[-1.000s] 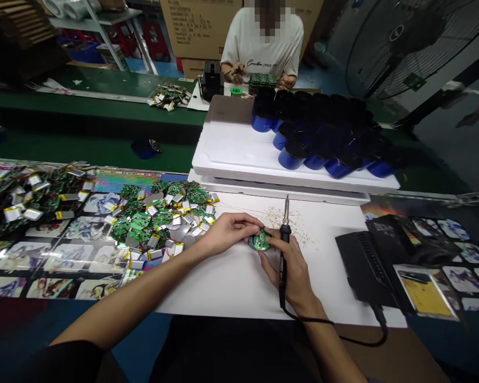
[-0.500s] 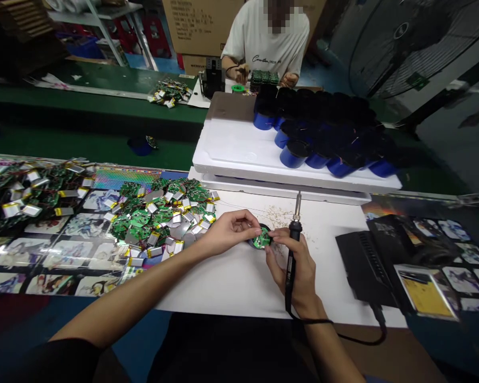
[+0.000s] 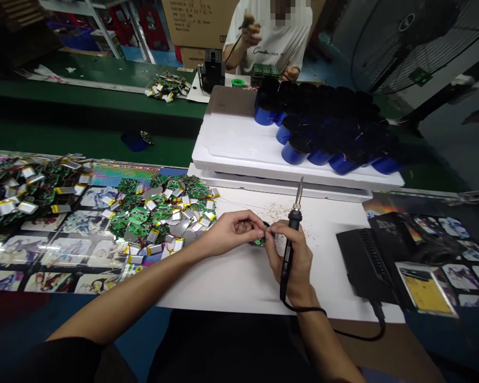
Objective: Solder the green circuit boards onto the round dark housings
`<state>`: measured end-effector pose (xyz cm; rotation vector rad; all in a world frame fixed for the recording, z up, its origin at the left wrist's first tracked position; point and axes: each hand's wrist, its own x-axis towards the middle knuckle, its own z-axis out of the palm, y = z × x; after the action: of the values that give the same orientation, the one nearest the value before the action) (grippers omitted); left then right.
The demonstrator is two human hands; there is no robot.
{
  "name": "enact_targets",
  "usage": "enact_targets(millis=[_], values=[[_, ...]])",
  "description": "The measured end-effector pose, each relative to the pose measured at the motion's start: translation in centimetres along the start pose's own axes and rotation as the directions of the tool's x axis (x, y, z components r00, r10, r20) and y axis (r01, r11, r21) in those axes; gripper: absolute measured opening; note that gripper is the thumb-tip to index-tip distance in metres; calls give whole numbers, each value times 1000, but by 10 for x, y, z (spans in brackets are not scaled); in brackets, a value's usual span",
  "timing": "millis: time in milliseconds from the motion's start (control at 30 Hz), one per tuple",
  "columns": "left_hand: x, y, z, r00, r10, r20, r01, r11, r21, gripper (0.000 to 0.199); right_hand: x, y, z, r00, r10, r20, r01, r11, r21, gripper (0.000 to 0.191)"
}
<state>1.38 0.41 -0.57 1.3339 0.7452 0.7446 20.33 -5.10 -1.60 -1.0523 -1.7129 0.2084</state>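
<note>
This looks like an electronics workshop: a soldering iron (image 3: 290, 250) before the foam tray (image 3: 231, 143), circuit boards (image 3: 138, 215) heaped to its front left, a co-worker (image 3: 269, 40) behind it.

Not much readable tbh. Big box (image 3: 199, 24) at the back has a block of print, mostly mush, but the last line says "Made in China". Lower box (image 3: 193, 57) reads "MERKU", rest is hidden. White shirt (image 3: 245, 37) has a script word starting with C, can't make out more. Print on the iron (image 3: 289, 250) and fan (image 3: 407, 22) badge: too blurry.
</note>
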Motion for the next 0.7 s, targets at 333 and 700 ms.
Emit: enact_targets(millis=[333, 700], values=[[0, 3, 0, 1000, -1, -21, 1, 1000, 11, 39, -1, -1, 2, 999, -16, 37, 16, 1000, 5, 43], [0, 4, -6, 950, 310, 35, -288, 829, 479, 6, -13, 1, -26, 996, 21, 82, -21, 1000, -6, 41]])
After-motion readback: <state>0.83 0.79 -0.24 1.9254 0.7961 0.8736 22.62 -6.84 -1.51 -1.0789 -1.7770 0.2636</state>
